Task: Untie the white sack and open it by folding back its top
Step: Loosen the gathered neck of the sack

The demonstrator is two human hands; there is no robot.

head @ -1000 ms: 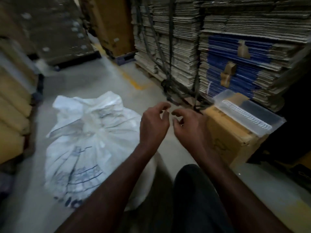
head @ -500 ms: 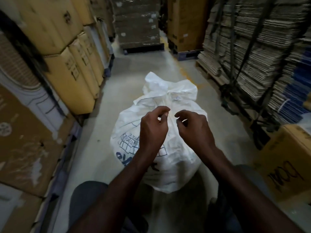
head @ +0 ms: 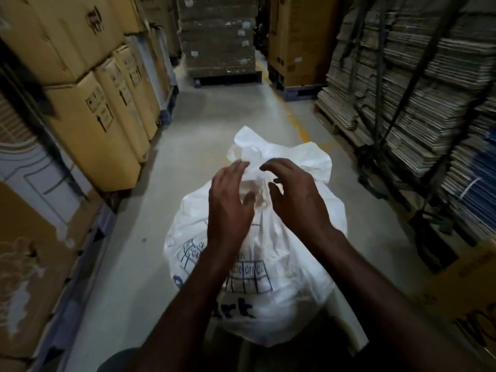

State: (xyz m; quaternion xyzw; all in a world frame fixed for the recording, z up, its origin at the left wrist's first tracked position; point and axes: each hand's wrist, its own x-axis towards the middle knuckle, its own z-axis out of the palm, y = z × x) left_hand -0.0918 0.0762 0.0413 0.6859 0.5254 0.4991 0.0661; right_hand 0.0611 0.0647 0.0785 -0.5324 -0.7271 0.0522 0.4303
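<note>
A full white sack [head: 281, 285] with blue printing stands on the grey floor in front of me. Its top is gathered into a tied neck, and the loose crumpled end [head: 279, 151] flares out above the tie. My left hand [head: 230, 202] hovers at the left of the neck, fingers extended and spread. At the right of the neck is my right hand [head: 298, 200], fingers loosely curved, holding nothing. Both hands partly hide the tie; I cannot tell whether the fingertips touch the sack.
Brown cartons [head: 102, 103] are stacked along the left of the aisle. Strapped bundles of flat cardboard [head: 418, 84] line the right. A wrapped pallet [head: 217, 38] and a tall brown carton [head: 298, 38] close the far end. A brown box [head: 467, 299] sits at lower right.
The view swung left, bringing the sack in front of me. Both hands moved forward to the sack's neck, and their fingers went from pinched together to spread.
</note>
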